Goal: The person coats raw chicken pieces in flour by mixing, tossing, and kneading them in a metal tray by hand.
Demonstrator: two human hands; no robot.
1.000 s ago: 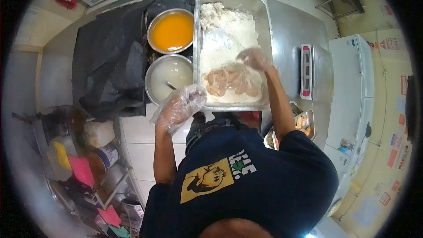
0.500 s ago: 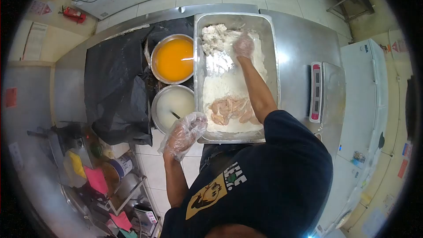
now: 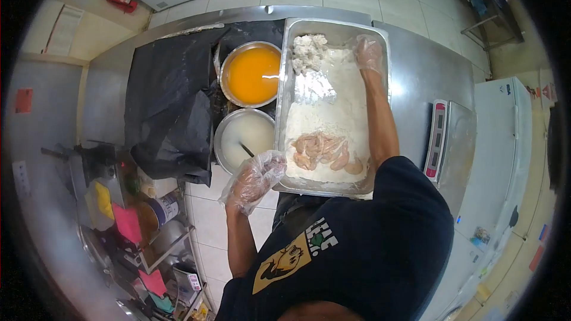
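Observation:
A deep metal tray (image 3: pixel 282 113) holds white flour (image 3: pixel 351 110). Strips of raw meat, like chicken (image 3: pixel 321 150), lie on the flour at the near end. At the far left corner sits a heap of flour-coated pieces (image 3: pixel 308 53). My right hand (image 3: pixel 369 54), in a clear plastic glove, is at the tray's far right side, its fingers bent down towards the flour; what they hold, if anything, is hidden. My left hand (image 3: pixel 256 179), gloved too, is loosely curled by the tray's near left corner, with nothing visible in it. Whether it touches the rim I cannot tell.
Left of the tray stand a bowl of orange liquid (image 3: pixel 254 74) and a bowl of whitish liquid (image 3: pixel 238 131) with a dark handle in it. Black plastic sheeting (image 3: pixel 166 107) covers the table's left part. A scale (image 3: pixel 437 139) is at the right.
My right hand has moved right across the flour to the tray's far right side. My left hand stays by the near left corner. The whole view has shifted slightly.

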